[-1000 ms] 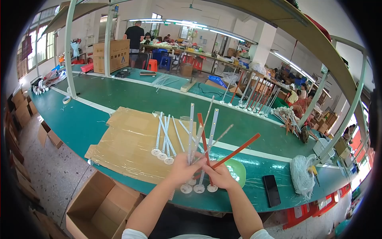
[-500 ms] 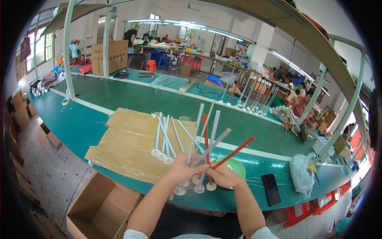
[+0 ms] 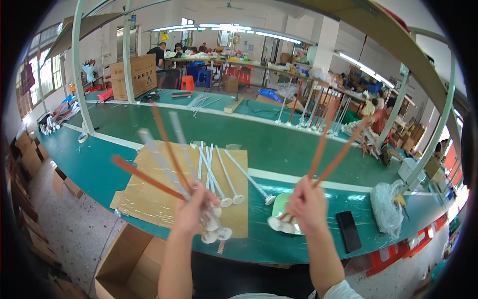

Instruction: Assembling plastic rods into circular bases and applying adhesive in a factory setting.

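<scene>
My left hand (image 3: 191,214) is closed around a fanned bunch of grey and red-brown sticks (image 3: 167,144), whose white round bases (image 3: 210,236) hang below the fist. In my right hand (image 3: 307,207) are red-brown sticks (image 3: 318,149), blurred by motion, with white round bases under the fingers. Both hands are held apart above the front of the table. Beyond them, several grey sticks (image 3: 226,172) with white discs lie on a flat cardboard sheet (image 3: 144,199), one reaching off its right edge. A light green dish (image 3: 280,202) sits partly behind my right hand.
A black phone (image 3: 348,231) and crumpled clear plastic (image 3: 387,212) lie on the green table (image 3: 199,128) to the right. An open carton (image 3: 124,264) stands below its front left edge. More sticks (image 3: 318,114) stand upright at the far right. Several people sit or stand in the background.
My hands were together on one bunch; now they have moved apart, the bunch divided between them. Additional red-brown sticks show in the hands. One grey stick now extends off the cardboard toward the dish.
</scene>
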### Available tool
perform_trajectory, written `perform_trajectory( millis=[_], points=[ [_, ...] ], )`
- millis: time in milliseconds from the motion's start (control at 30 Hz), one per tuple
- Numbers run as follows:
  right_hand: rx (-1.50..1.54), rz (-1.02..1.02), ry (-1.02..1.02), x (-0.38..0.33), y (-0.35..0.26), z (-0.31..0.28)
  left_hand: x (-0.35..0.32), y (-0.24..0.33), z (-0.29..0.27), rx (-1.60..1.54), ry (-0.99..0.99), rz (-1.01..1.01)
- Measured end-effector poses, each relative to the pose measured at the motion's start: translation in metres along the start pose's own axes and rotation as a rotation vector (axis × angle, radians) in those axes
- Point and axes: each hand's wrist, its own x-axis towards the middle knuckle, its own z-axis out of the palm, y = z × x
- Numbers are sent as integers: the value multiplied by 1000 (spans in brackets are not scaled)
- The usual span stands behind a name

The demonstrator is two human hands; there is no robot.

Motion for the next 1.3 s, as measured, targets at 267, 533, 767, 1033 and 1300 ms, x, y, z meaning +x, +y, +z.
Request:
perform_trajectory(
  millis=[267,533,767,1033,1300],
  points=[
    [201,-197,-477,-100,-59,35,56,77,-62,224,139,-45],
    [415,-34,-566,-87,-58,41,153,56,-122,1454,113,-243],
    [423,-20,-754,-70,-56,-1,180,29,-146,2112,208,-356],
    [319,-60,-326,-77,-35,-11,173,27,-103,2251,294,-530],
    [181,-96,-348,-72,-38,-17,172,-8,-51,2057,-101,14]
  ],
)
